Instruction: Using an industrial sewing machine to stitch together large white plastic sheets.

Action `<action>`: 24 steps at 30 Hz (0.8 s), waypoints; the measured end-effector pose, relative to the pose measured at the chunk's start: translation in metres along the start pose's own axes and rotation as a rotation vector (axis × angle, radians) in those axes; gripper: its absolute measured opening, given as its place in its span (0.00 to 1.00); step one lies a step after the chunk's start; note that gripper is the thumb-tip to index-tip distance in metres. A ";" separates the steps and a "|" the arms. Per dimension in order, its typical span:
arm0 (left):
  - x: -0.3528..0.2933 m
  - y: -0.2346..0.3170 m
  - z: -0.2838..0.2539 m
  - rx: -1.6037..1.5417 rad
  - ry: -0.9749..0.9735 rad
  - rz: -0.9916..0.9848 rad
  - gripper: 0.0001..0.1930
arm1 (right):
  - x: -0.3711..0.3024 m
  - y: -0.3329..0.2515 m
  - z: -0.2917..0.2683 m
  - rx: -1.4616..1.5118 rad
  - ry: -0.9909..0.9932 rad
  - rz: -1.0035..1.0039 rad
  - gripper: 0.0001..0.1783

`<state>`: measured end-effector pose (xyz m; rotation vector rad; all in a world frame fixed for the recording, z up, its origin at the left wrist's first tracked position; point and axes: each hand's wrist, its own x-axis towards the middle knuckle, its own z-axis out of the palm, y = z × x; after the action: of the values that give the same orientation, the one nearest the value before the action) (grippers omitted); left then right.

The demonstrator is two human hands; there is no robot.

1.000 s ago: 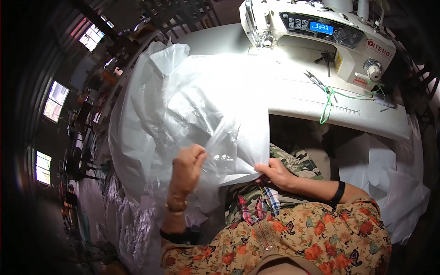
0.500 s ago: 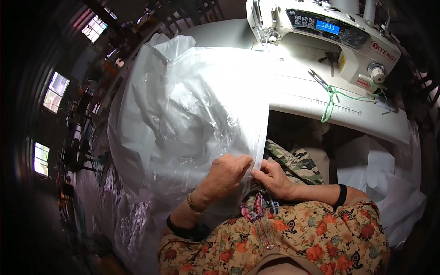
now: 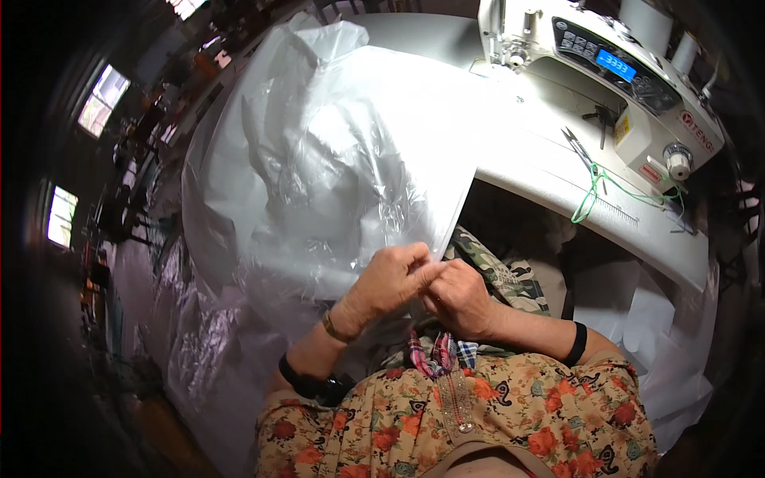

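A large translucent white plastic sheet [image 3: 311, 191] spreads over the table's left part and hangs toward my lap. Its folded right-hand edge runs down to my hands. My left hand [image 3: 392, 279] is closed, thumb and fingers pinching the sheet at the lower end of that edge. Touching it, my right hand [image 3: 464, 299] is also closed, its fingers curled in at the same corner. The fingertips of both hands meet and partly hide the plastic between them.
A white sewing machine [image 3: 594, 60] with a lit display stands at the far right. On its table [image 3: 550, 171] lie scissors [image 3: 580, 148] tied with green cord [image 3: 588, 199]. Thread spools [image 3: 684, 52] stand behind the machine. More pale sheeting [image 3: 629, 311] hangs at the lower right.
My right hand has turned over and curled its fingers, closing up against my left hand. The whole view has shifted slightly, with the machine now farther right.
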<state>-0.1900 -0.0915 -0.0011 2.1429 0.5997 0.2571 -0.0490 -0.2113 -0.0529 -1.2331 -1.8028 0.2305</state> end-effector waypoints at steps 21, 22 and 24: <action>-0.016 0.011 0.008 0.694 0.121 0.386 0.03 | 0.051 0.060 -0.013 -0.127 -0.694 -0.036 0.15; -0.018 0.005 0.009 0.690 0.109 0.354 0.03 | 0.067 0.041 -0.050 -0.253 -1.050 0.199 0.13; -0.021 0.004 0.017 0.673 0.111 0.322 0.04 | 0.084 0.035 -0.093 -0.338 -0.796 0.090 0.09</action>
<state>-0.1999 -0.1158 -0.0072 2.8973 0.4347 0.3925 0.0372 -0.1556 0.0268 -1.5995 -2.5414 0.5424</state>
